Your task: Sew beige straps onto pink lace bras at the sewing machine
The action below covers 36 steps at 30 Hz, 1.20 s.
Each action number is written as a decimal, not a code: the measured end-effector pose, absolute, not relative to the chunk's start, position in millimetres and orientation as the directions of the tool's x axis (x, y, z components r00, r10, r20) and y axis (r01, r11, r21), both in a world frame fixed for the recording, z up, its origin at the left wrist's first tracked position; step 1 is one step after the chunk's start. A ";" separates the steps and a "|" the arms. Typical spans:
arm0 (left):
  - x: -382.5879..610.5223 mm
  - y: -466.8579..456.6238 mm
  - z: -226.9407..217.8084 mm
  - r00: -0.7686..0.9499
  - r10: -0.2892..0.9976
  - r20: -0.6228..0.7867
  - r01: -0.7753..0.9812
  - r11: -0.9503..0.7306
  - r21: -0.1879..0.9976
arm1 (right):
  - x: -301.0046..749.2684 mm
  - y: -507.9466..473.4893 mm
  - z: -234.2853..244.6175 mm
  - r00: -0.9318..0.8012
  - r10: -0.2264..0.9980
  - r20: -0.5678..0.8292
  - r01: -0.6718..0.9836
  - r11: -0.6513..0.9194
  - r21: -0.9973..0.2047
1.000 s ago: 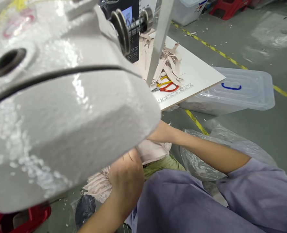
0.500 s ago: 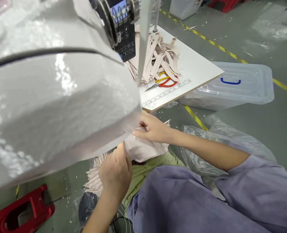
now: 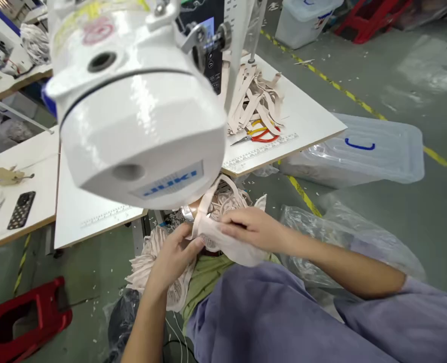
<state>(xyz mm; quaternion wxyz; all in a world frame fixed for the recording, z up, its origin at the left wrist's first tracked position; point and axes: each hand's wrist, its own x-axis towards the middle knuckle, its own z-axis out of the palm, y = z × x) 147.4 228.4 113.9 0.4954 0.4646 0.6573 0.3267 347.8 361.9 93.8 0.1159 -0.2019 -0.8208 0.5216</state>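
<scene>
A pale pink garment piece (image 3: 233,246), part sheer and part lace with a strap-like band, hangs between my hands above my lap. My left hand (image 3: 176,252) pinches its left edge between thumb and fingers. On the other side, my right hand (image 3: 252,229) grips the upper right part, fingers curled over the cloth. Just above both hands is the white head of a sewing machine (image 3: 144,136); its needle area is hidden from me. More pale pink lace pieces (image 3: 227,201) lie just beyond the cloth, under the machine head.
Red-handled snips (image 3: 263,136) and a pile of pale straps (image 3: 254,98) lie on the white table (image 3: 314,118). A lidded plastic box (image 3: 382,151) stands at right. Stacked pale pieces (image 3: 146,264) hang at left, near a red stool (image 3: 22,320). A phone (image 3: 21,210) rests on the left table.
My view has drawn back, showing more of the machine and left table. The garment piece and both hands now show clear of the machine head; my left hand has turned, thumb visible.
</scene>
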 end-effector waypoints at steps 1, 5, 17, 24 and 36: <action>149.9 226.5 112.5 -0.017 0.937 -0.348 0.201 0.344 0.917 | 351.7 350.9 97.6 -0.910 0.412 -0.036 0.183 0.324 -0.928; 150.3 200.3 112.6 -0.145 0.932 -0.332 -0.046 0.329 0.943 | 347.9 311.9 108.0 -0.928 0.366 -0.068 0.100 0.068 -0.993; 90.1 125.7 146.9 -0.527 0.757 -0.386 0.144 0.527 0.837 | 205.0 270.5 67.9 -0.945 0.167 -0.280 0.026 -0.817 -0.576; 106.0 155.3 57.2 -0.701 0.673 -0.236 0.202 0.505 0.839 | 243.0 274.3 7.2 -0.730 0.659 -0.182 -0.100 -0.365 -0.926; 164.6 172.3 35.4 -0.631 0.729 -0.265 0.005 0.346 0.938 | 297.4 287.1 -7.6 -0.716 0.642 0.274 0.038 0.428 -0.903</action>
